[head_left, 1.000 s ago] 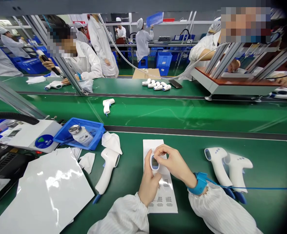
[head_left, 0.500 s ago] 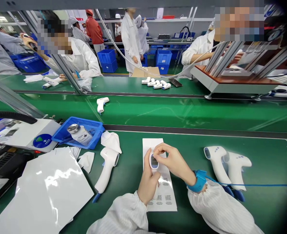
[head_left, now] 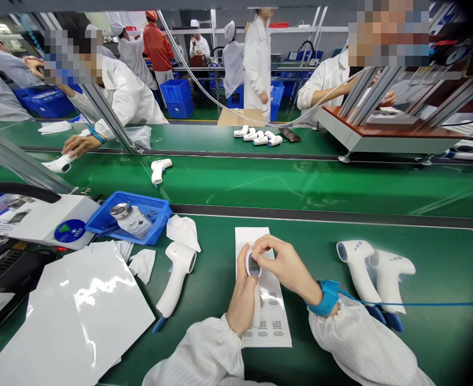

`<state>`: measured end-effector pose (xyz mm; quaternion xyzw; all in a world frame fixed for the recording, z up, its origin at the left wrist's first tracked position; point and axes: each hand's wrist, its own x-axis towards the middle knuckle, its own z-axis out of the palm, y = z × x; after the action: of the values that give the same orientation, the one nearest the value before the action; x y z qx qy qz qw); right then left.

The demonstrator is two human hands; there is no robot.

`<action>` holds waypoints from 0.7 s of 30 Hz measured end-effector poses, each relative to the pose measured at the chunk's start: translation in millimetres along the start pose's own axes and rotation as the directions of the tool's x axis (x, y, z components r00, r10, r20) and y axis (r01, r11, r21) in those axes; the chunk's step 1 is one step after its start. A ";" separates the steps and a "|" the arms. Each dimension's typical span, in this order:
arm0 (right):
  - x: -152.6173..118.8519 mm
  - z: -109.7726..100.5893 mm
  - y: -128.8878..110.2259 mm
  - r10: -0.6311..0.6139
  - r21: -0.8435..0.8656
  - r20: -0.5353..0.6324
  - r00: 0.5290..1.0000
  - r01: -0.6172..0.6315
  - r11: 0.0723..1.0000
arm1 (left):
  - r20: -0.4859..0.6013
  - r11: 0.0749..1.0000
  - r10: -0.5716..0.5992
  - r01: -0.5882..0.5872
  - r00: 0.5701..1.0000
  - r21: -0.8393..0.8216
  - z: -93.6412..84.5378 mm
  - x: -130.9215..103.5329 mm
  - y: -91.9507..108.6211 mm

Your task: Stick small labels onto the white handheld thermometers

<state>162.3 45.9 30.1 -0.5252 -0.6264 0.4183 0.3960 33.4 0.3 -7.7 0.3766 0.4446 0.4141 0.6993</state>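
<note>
My left hand [head_left: 242,295] is closed around a white handheld thermometer [head_left: 256,305], its small dark display facing up. The thumb and fingertips of my right hand [head_left: 282,265] are pinched at the upper edge of that display; anything between them is too small to tell. A blue strap is on my right wrist. Under the hands lies a white sheet of printed labels [head_left: 274,321]. Another white thermometer [head_left: 176,279] lies to the left, its top by a crumpled white paper [head_left: 182,231]. Two more thermometers [head_left: 359,271] lie on the right.
Glossy white sheets [head_left: 87,311] cover the left front. Behind them are a blue tray [head_left: 160,228] with a bottle and a white device [head_left: 47,222]. A green conveyor [head_left: 280,185] crosses behind, carrying a thermometer [head_left: 160,170]. At the far left, a co-worker's hand [head_left: 78,146] holds another.
My left thumb has shifted, exposing more of the thermometer's handle. On the conveyor, the thermometer has moved slightly left. The co-worker's hand has reached over it with another, and people behind have moved.
</note>
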 end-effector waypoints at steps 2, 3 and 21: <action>0.2 1.1 1.4 -0.014 0.005 -0.007 1.000 0.014 1.000 | -0.001 1.000 0.000 0.000 1.000 -0.008 0.0 -0.5 -0.3; 0.1 1.5 2.2 -0.022 0.006 -0.010 1.000 0.022 1.000 | -0.002 1.000 -0.004 0.004 1.000 -0.013 -0.1 -0.7 -0.5; -2.0 5.0 10.9 0.091 0.034 0.010 0.996 -0.092 0.995 | -0.002 1.000 -0.002 0.002 1.000 -0.019 -0.5 0.7 -3.3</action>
<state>161.5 44.4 18.1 -0.5446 -0.5961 0.4491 0.3826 33.9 -0.2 -11.0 0.3691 0.4417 0.4181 0.7028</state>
